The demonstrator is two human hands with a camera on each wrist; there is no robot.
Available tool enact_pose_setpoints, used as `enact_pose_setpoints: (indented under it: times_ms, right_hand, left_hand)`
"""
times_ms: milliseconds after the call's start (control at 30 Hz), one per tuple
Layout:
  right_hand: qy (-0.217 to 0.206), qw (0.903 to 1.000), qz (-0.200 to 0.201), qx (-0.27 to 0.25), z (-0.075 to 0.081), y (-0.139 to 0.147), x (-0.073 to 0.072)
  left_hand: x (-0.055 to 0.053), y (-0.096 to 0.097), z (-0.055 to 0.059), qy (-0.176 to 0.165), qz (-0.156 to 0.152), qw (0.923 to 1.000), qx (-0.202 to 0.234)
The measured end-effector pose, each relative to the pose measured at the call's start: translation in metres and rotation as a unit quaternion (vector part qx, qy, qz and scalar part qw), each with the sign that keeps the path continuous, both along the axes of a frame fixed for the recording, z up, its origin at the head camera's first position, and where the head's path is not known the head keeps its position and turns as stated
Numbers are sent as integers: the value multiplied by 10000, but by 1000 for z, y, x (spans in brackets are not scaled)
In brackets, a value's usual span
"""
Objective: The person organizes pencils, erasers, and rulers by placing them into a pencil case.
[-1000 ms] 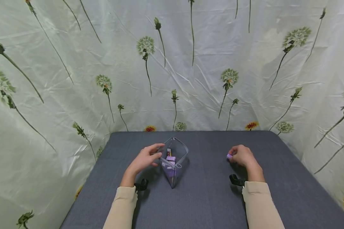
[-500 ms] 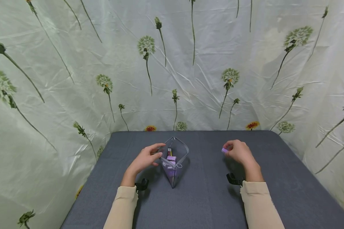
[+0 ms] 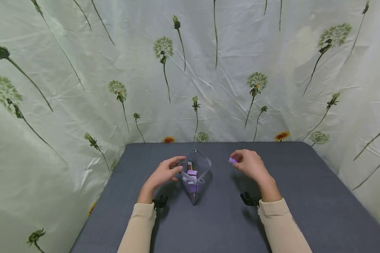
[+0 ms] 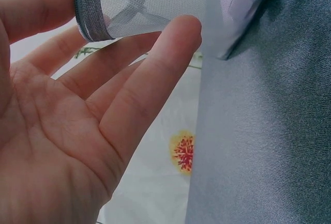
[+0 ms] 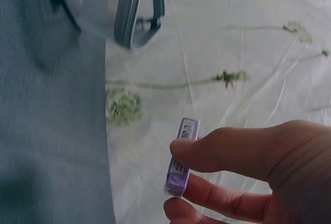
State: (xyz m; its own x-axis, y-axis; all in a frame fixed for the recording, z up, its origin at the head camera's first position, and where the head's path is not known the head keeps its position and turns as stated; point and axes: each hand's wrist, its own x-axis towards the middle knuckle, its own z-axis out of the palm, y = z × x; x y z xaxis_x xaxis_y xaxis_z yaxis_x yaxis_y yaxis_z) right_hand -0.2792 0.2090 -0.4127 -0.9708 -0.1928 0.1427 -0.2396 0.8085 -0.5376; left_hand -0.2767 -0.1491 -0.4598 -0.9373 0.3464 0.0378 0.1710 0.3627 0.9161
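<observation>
A see-through mesh zip pouch (image 3: 194, 186) stands with its mouth spread, a zip ring at its front. Inside show purple blocks (image 3: 192, 173) and a few thin sticks (image 3: 190, 165) that look like pencils. My left hand (image 3: 164, 173) is at the pouch's left rim, its fingers spread and fairly straight. In the left wrist view some fingertips pass behind the zip edge (image 4: 93, 9). Right of the pouch, above the table, my right hand (image 3: 250, 163) pinches a small purple wrapped block (image 5: 182, 157) with a printed barcode between thumb and fingers.
A dark grey cloth-covered table (image 3: 221, 218) lies under both hands. Behind it and at the sides hangs a pale curtain (image 3: 228, 88) printed with dandelions. Each wrist wears a black strap, such as the right strap (image 3: 249, 199).
My right hand has risen from the table and moved left towards the pouch with the purple block in it. The left hand has stayed at the pouch's rim. The head view has shifted slightly.
</observation>
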Motion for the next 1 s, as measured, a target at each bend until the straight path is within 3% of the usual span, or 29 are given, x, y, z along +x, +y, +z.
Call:
enact_pose_setpoints:
  times_ms: [333, 600, 1000]
  right_hand:
    - [333, 9976, 611, -34, 13, -30, -2]
    - [497, 9952, 820, 183, 30, -52, -6]
    - [671, 9904, 1127, 446, 37, -71, -9]
  left_hand:
    - [0, 3, -2, -96, -28, 9999, 10]
    - [-2, 1, -1, -9, -55, 10000, -1]
    - [0, 3, 1, -38, 1, 9998, 217]
